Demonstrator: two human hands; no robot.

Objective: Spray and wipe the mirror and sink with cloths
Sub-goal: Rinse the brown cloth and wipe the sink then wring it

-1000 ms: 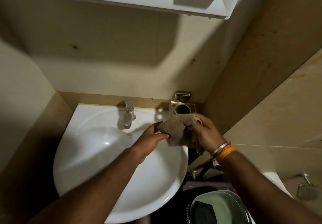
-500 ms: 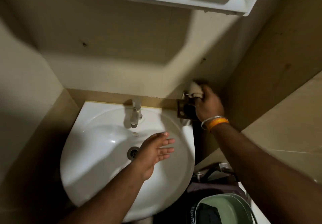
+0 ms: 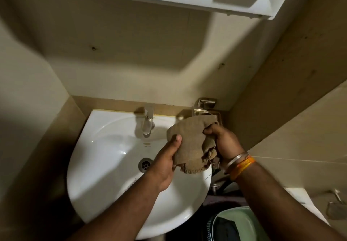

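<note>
while left hand [image 3: 165, 163] and right hand [image 3: 223, 143] grip brown cloth [image 3: 189, 143], spread above white sink [image 3: 105, 162]

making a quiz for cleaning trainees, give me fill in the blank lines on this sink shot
1. Both hands hold a brown ____ above the sink.
2. The left hand hides part of the sink's ____.
3. The orange band is on the ____ wrist.

Missing words: cloth; drain; right
</note>
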